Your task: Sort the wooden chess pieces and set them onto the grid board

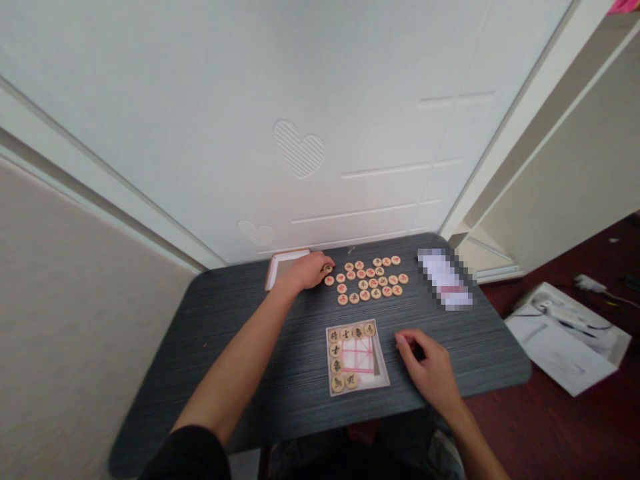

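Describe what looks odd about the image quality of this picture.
In the head view, wide-angle distortion slants the white door and stretches the dark table toward the corners; a pixelated mosaic hides whatever lies at the table's far right; the lighting is soft and even, with only faint shadows near the left hand.

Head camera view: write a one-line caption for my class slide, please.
Left hand pinches a xiangqi piece beside more pieces; right hand rests by the xiangqi board.

Cream xiangqi pieces (376, 293) bear red and black characters
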`<state>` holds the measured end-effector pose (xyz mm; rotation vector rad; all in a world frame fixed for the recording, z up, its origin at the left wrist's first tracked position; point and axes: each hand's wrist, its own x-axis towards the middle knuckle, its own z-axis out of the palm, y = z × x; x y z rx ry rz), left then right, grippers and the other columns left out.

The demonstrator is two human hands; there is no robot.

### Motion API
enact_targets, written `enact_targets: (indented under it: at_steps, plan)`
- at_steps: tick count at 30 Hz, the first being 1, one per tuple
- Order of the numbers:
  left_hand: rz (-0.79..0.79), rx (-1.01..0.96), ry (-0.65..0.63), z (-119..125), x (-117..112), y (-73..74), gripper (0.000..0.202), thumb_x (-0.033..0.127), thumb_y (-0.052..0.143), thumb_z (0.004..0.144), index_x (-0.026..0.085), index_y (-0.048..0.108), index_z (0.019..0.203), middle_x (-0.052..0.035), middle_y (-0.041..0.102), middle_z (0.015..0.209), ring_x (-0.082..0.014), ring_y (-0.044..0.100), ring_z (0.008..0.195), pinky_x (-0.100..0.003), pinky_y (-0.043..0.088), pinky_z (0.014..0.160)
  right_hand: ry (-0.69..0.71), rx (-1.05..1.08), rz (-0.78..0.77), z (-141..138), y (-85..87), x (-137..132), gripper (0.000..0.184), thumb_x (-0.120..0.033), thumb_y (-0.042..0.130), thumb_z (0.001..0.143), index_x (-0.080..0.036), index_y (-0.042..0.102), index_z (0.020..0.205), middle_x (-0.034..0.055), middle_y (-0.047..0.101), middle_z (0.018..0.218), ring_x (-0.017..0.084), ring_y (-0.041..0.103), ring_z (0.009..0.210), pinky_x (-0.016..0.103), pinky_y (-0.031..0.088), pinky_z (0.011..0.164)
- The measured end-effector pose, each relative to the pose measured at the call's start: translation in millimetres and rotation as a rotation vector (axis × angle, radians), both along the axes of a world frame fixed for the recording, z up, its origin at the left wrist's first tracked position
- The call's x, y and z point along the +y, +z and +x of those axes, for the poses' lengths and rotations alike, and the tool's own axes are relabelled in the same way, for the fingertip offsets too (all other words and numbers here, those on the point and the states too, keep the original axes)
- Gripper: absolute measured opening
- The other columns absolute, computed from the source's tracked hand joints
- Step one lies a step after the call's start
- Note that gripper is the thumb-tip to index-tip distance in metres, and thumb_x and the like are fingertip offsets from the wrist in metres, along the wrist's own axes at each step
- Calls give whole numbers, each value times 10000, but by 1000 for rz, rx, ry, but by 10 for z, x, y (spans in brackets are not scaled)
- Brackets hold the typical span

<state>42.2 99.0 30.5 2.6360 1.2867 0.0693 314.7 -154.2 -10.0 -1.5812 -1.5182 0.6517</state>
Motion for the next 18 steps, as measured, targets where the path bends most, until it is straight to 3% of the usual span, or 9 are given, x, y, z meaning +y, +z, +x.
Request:
enact_targets:
  at_steps: [5, 10, 14, 18]
  plan:
    - [41, -56, 39, -24, -68, 65, 243, 254, 539, 941, 221, 673, 1141, -93, 666, 1140, -230, 650, 1041, -333, 501, 949, -8, -11, 9, -2, 0, 1, 215, -377, 556, 974, -231, 712, 955, 18, 746, 861, 185, 695, 779, 273, 519, 738]
    - [49, -279, 29, -57, -265, 231, 242, 274, 516, 966, 210, 611, 1179, -81, 626, 1128, -195, 657, 939, -352, 522, 943, -4, -28, 20, -8, 2, 5, 229, -385, 552, 972, -227, 716, 943, 24, 747, 849, 191, 697, 773, 278, 525, 736]
    - [-70, -429, 40, -35, -374, 342, 245, 282, 562, 940, 197, 592, 1169, -73, 630, 1162, -154, 674, 847, -325, 562, 875, -3, -37, 29, -11, -1, 6, 245, -395, 544, 974, -222, 715, 946, 36, 749, 847, 199, 696, 765, 287, 531, 727]
    - [-224, -534, 102, 14, -418, 351, 241, 265, 632, 885, 195, 590, 1112, -50, 698, 1034, -164, 695, 840, -310, 587, 794, -8, -50, 48, -10, -10, 7, 269, -408, 532, 976, -219, 719, 937, 46, 752, 836, 206, 696, 749, 293, 537, 709]
